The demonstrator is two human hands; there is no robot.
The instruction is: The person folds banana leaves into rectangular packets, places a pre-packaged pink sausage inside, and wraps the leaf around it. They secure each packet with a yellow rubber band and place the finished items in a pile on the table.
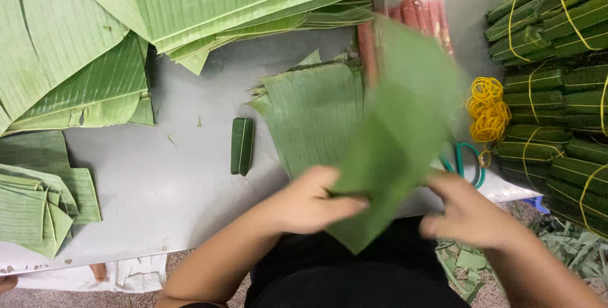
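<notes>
Gripping a blurred leaf (392, 150) above the table edge (158, 219), left hand (310, 203) and right hand (468, 213) have it unwrapped, one roll (241, 146) lying done, bundles (557, 93) stacked right.

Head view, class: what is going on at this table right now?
A person holds a green leaf piece in both hands, left hand and right hand, above the grey table. The leaf is blurred. One small wrapped roll lies on the table; tied bundles and yellow rubber bands sit at the right.
</notes>
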